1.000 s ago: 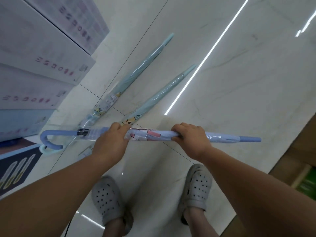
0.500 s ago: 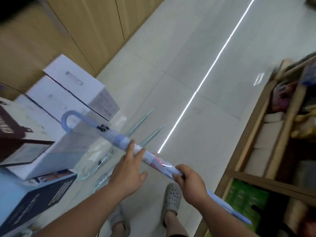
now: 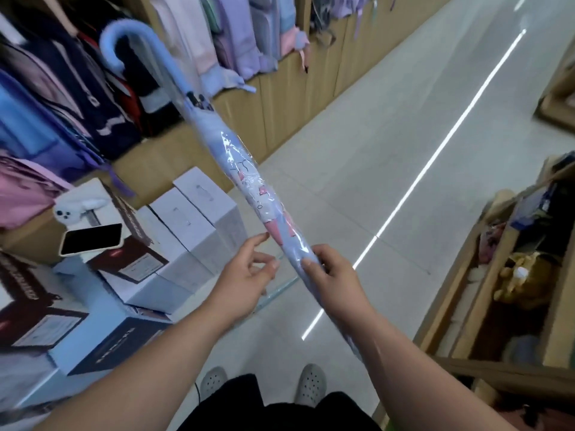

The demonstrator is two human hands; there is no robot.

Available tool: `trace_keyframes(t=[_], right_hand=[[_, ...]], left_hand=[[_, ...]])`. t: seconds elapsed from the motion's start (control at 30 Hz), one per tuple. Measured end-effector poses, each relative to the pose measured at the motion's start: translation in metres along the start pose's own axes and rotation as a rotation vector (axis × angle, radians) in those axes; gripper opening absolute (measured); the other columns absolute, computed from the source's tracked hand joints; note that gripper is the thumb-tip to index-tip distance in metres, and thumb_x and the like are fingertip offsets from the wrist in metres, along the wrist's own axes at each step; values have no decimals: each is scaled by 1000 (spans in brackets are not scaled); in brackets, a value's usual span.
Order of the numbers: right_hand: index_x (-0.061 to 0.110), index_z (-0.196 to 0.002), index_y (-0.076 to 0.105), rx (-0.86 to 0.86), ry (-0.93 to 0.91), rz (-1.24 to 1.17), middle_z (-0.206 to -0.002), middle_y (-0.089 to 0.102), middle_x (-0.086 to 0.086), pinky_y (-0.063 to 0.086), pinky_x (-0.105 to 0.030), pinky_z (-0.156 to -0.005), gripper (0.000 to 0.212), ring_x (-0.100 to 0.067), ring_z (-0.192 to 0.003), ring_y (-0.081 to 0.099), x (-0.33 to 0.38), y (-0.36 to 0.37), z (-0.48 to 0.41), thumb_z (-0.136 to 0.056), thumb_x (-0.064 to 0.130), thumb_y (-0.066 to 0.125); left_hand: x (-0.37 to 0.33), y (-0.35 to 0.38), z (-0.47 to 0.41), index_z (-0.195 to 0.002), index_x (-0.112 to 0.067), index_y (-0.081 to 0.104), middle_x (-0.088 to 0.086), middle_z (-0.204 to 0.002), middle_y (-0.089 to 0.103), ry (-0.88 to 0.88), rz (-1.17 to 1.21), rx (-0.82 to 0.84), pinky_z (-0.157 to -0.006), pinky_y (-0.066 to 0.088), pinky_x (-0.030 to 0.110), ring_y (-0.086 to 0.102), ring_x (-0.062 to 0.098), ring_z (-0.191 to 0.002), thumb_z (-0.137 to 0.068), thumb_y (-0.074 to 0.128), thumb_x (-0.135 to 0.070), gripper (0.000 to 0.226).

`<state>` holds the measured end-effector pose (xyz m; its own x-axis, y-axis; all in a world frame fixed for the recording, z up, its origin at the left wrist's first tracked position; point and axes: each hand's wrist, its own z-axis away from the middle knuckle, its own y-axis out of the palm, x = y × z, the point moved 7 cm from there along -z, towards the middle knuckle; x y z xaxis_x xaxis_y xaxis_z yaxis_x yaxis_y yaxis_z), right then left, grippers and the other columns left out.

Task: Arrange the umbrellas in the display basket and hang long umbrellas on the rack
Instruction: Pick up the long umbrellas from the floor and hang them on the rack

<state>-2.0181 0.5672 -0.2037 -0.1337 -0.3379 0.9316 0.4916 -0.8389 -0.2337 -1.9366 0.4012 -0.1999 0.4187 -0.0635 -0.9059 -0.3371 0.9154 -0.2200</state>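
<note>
Head view: the long umbrella (image 3: pixel 249 185), plastic-sleeved and lilac, has swung from level over the floor (image 3: pixel 357 150) to a steep diagonal. Its crook handle (image 3: pixel 130 35) is now up-left against the hanging backpacks (image 3: pixel 46 98), and the tip end is hidden behind the right forearm. The view has lifted off the floor to the shop wall. My read: pickup done, carry toward the rack under way, though I can't identify a rack in view.

Right hand (image 3: pixel 331 276) has the low shaft, fingers (image 3: pixel 308 263) curled round it, a firm grip. Left hand (image 3: pixel 245 275) has come off: fingers (image 3: pixel 264 237) loosely spread and holding nothing. The index tip is at the sleeve edge; can't tell if it touches.

A teal umbrella (image 3: pixel 281 288) lies on the floor below, not yet hung.
</note>
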Motion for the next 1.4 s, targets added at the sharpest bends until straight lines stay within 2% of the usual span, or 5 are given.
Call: trace_keyframes(t=[0.37,0.77,0.87,1.17,1.4], right_hand=[[23,-108,67,380,-292,-45,-97,72,4,48,-20,-75,14,-4,-82,63,110,107,27,-99,15,62],[51,-126,55,440,-532,117,-98,64,17,51,-19,-68,57,-5,-80,62,159,266,138,-88,14,75],[52,-132,53,497,-557,159,-100,62,26,52,-19,-65,61,-7,-86,61,167,322,172,-90,12,71],[62,-141,31,652,-748,214,-99,55,37,52,-23,-80,77,1,-94,58,240,481,229,-95,10,64],[59,-147,29,802,-889,38,-128,58,22,52,-23,-82,74,-1,-105,61,304,597,253,-97,15,61]], left_hand=[[-56,-105,74,-140,-21,44,13,-106,76,209,375,-356,-101,53,49,71,32,-104,-99,53,4,49],[-41,-322,185,-138,-31,47,9,-109,74,381,405,-574,-73,60,56,70,33,-99,-99,54,0,50],[-37,-387,224,-137,-31,48,2,-101,75,426,414,-636,-58,59,36,70,26,-89,-99,53,2,50],[-51,-538,327,-141,-40,48,10,-107,72,549,316,-786,-80,59,57,72,31,-95,-96,63,-4,59],[-39,-613,370,-151,-58,21,-2,-116,74,520,199,-824,-76,61,42,74,25,-98,-95,63,-1,90]])
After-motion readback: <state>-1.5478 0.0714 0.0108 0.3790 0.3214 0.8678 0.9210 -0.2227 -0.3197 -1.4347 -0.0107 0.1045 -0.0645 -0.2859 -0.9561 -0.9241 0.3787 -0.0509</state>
